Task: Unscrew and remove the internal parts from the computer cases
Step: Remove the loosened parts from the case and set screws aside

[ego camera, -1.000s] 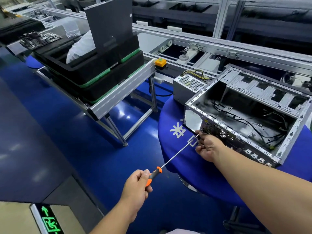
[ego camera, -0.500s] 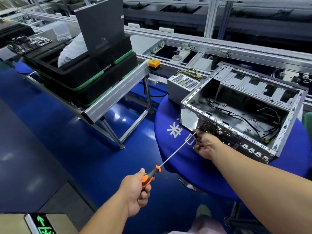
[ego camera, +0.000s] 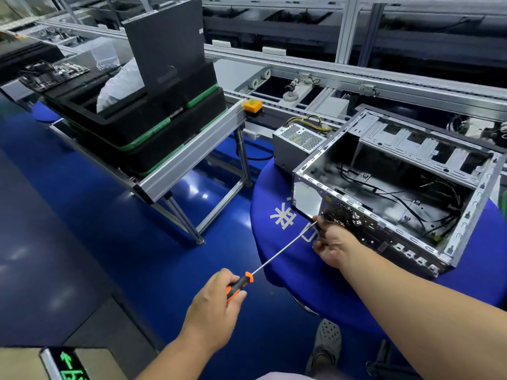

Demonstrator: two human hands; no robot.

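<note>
An open silver computer case lies on its side on a round blue table, with black cables loose inside. My left hand grips the orange and black handle of a long screwdriver. The shaft runs up and right to the case's rear panel by the fan grille. My right hand is curled round the shaft's tip against that panel. The tip itself is hidden by my fingers. A grey power supply with yellow wires stands on the table behind the case.
A metal-framed stand at left carries stacked black trays with green edges and an upright dark panel. A conveyor line runs behind, with an orange button box. A motherboard lies far left. The floor is blue.
Both hands keep their hold on the screwdriver at the rear panel. My left hand has shifted its grip slightly on the handle. The view has shifted a little.
</note>
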